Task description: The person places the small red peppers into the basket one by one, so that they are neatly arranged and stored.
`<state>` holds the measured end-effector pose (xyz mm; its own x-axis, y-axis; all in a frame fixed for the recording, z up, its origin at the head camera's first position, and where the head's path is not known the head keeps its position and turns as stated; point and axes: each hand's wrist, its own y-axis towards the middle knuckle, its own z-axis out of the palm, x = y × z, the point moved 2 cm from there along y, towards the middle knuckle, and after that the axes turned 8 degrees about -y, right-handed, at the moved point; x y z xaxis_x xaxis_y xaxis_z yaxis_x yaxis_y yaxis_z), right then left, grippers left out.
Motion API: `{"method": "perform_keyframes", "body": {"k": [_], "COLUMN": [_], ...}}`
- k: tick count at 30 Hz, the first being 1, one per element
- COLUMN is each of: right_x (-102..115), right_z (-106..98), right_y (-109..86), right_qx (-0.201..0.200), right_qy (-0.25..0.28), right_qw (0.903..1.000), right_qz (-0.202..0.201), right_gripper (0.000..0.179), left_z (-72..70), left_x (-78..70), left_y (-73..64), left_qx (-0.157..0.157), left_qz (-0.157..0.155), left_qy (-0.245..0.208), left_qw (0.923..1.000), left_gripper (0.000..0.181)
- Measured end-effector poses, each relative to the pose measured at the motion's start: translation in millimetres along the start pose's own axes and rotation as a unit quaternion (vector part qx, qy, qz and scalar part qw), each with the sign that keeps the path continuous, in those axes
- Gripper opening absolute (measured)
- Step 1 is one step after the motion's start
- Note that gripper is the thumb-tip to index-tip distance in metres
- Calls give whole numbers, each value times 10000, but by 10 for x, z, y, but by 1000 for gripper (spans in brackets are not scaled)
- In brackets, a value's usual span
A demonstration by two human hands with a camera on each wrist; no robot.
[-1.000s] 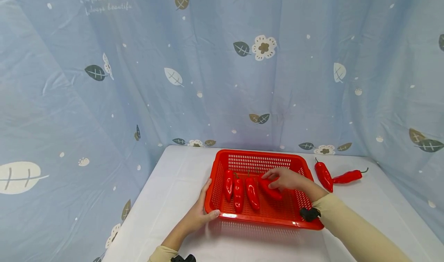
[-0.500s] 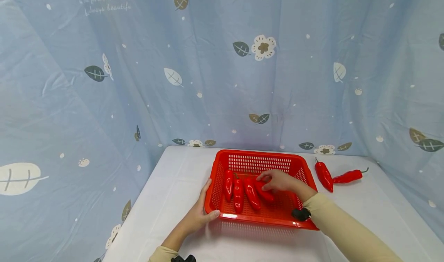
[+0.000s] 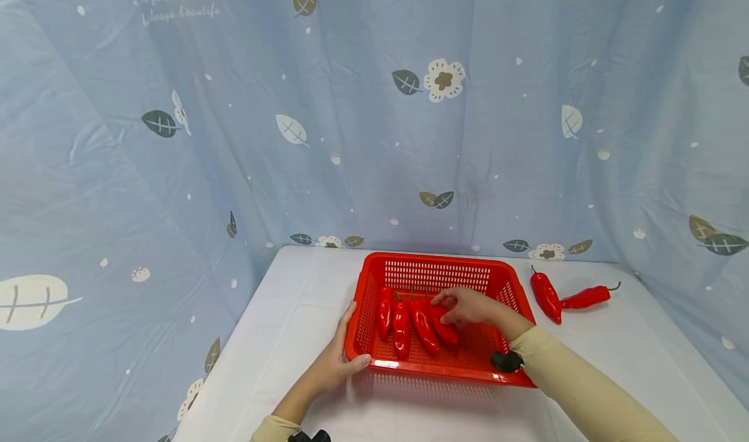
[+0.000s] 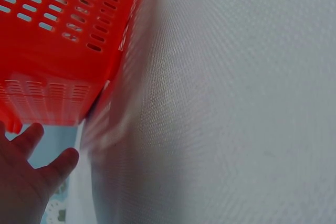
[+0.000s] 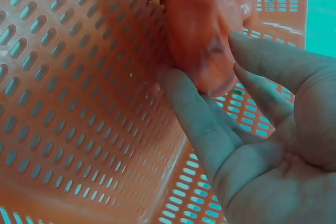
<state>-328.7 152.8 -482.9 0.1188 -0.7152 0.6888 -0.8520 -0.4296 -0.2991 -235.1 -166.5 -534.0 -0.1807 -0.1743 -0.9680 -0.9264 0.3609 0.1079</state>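
A red plastic basket point(image 3: 433, 365) stands on the table with several long red peppers lying in a row inside it. My left hand point(image 3: 333, 363) rests at the basket's left front corner, fingers straight along the side and thumb at the front rim. In the left wrist view, the thumb and a finger of that hand point(image 4: 37, 166) are spread beside the basket wall. My right hand point(image 3: 468, 304) reaches into the basket and holds the rightmost red pepper point(image 3: 448, 333). In the right wrist view, fingertips and thumb lie on either side of the pepper point(image 5: 202, 35).
Two more red peppers, one slanted point(image 3: 545, 297) and one nearly level point(image 3: 587, 298), lie on the white table point(image 3: 298, 292) right of the basket. A blue patterned curtain point(image 3: 363, 169) hangs behind the table and along its sides.
My right hand has moved left with the pepper, bringing it beside the others, and the pepper now lies more steeply. The neighbouring pepper has shifted slightly left. My left hand has stayed put.
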Motion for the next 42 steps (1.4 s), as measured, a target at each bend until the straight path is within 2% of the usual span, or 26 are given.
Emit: {"method": "perform_keyframes", "body": {"k": [10,25,42], "right_x": [-49,-110,-109], "right_z": [3,-87,-272], "right_y": [-44,-108,-266], "right_qx": [149,118,-554], "right_qy": [387,413,171], "right_qw": [9990,9990,9983], "right_qz": [138,137,89], "right_gripper": [39,40,37], "left_z": [-3,-1,4], "left_x": [2,-12,-9], "left_y": [-12,-31,-17], "left_qx": [-25,-52,-67], "left_qz": [-67,-46,-137], "left_qy": [-22,-32,62], "left_qw": [10000,10000,9999], "left_gripper": [105,105,105]}}
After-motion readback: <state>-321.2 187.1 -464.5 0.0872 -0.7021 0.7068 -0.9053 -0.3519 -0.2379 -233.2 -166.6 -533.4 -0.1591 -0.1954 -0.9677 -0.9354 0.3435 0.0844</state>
